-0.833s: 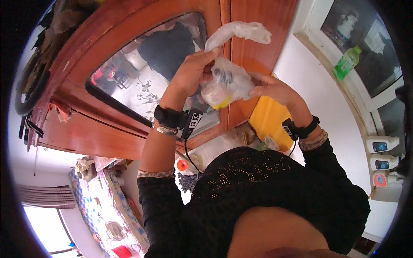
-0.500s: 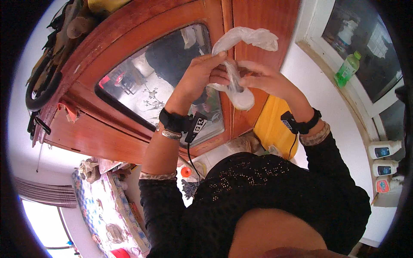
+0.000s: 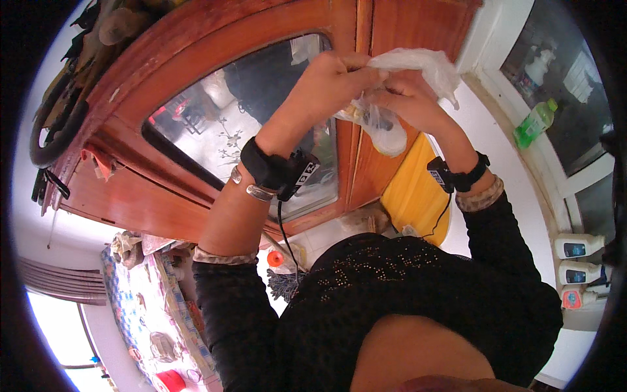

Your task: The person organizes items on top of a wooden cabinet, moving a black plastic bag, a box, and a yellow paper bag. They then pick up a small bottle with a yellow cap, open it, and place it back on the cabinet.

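A whitish, see-through plastic bag (image 3: 388, 138) is held up in front of the brown wooden wardrobe (image 3: 274, 39). My left hand (image 3: 336, 85) is closed on the bag's gathered middle, its thumb and fingers pinched together. Right beside it, my right hand (image 3: 413, 104) also pinches the bag, with fingers bent. One loose end of the plastic trails over the right hand, while a rounded lower part hangs beneath both hands. Something yellowish shows near the left fingers, too small to make out. Each wrist wears a black strap with a small cabled device.
The wardrobe door has a mirror (image 3: 261, 124). A yellow panel (image 3: 418, 189) stands below my right hand. On the windowsill lies a green bottle (image 3: 535, 123), with several white bottles (image 3: 580, 247) lower down. A bed (image 3: 157, 307) is at the lower left.
Both hands have drawn closer together and shifted right with the bag. The right fingers, spread before, are now bent onto the plastic. The view has turned slightly.
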Demonstrator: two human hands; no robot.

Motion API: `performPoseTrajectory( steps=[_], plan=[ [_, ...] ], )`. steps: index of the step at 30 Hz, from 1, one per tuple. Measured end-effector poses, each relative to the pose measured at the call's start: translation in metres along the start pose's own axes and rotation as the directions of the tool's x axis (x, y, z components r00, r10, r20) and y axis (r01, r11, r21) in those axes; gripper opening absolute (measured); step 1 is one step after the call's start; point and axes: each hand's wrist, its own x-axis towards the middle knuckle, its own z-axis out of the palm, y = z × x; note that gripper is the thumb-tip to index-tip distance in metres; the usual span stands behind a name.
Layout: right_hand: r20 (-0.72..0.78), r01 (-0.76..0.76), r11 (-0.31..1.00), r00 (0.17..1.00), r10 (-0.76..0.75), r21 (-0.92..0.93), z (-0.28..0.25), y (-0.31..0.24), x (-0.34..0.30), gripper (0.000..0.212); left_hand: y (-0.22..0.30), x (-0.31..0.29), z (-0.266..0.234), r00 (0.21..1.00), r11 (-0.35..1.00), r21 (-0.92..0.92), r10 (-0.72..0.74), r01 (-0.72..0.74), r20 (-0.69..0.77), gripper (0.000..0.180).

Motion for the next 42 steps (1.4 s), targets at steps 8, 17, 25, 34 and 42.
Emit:
performPoseTrajectory(
  steps=[8,17,25,34,42],
  plan=[
    [-0.024,0.091,0.854,0.996,-0.091,0.513,-0.011,-0.002,-0.012,0.033,-0.038,-0.034,-0.018,0.961,0.966,-0.258,-0.092,0.022,-0.26,0.042],
    [0.098,0.038,0.888,0.991,-0.094,0.458,-0.016,-0.012,-0.015,0.033,-0.08,-0.068,0.012,0.968,0.732,-0.655,-0.251,0.189,0.0,0.043],
    [0.122,0.014,0.913,0.99,-0.07,0.409,-0.039,0.015,0.013,0.032,-0.066,-0.071,0.018,0.979,0.756,-0.654,-0.11,-0.031,-0.174,0.044],
    [-0.045,0.006,0.994,0.999,-0.001,0.111,-0.038,0.002,0.003,0.034,-0.075,-0.074,0.028,0.951,0.791,-0.603,-0.099,-0.105,-0.295,0.039],
    [0.02,0.143,0.885,0.989,-0.149,-0.443,-0.064,-0.053,-0.004,0.033,-0.071,-0.08,0.039,0.981,0.815,-0.578,-0.143,0.042,-0.129,0.049]
  ],
)
